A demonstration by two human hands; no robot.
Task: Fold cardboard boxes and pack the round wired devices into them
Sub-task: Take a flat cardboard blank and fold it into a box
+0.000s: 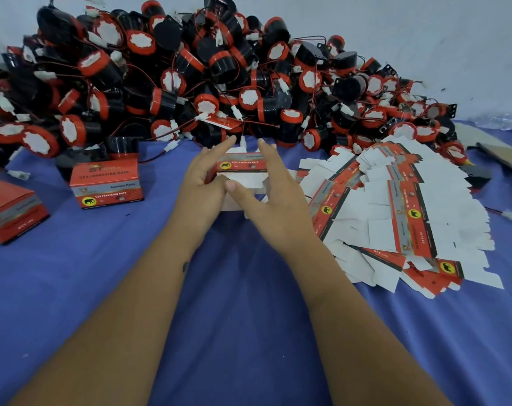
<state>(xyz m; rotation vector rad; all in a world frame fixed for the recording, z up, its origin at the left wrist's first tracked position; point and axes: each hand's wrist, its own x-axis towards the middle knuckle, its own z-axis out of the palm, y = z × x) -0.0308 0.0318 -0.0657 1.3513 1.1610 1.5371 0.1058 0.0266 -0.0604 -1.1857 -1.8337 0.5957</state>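
Both hands (243, 183) hold a half-folded box (243, 167) between them.

Heaped along the far edge of the table (248, 288) — round wired devices (190, 68). Toward the right edge, flat box blanks (395, 215); near the left edge, two folded boxes (107, 183) — between them, both hands on a box (241, 165).

— What's the setting here?

— A blue-violet cloth (248, 303) covers the whole work surface, lying fairly smooth with a few soft creases.

— And behind it?

— A plain pale wall (409, 22), whitish-grey, with small dark specks and scuffs low down on the right side.

— Lighting?

— Even and soft, no hard shadows. At the far right edge, crumpled clear plastic (503, 121) and a brown cardboard sheet (503, 156) rest on the cloth.
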